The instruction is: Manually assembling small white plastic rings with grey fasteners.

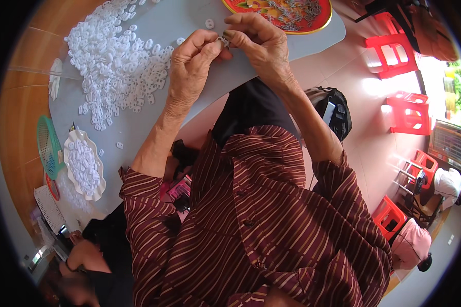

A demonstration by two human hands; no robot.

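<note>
Head view: left hand, right hand pinching small pale piece; any lettering illegible.

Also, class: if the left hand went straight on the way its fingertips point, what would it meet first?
Past the small piece it seems to pinch, the left hand would probably meet the right hand first; exact depth is unclear.

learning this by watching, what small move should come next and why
Perhaps turn the small piece slightly between the left hand and the right hand: both pinch close around it and partly cover it, so a clearer view might help.
</note>
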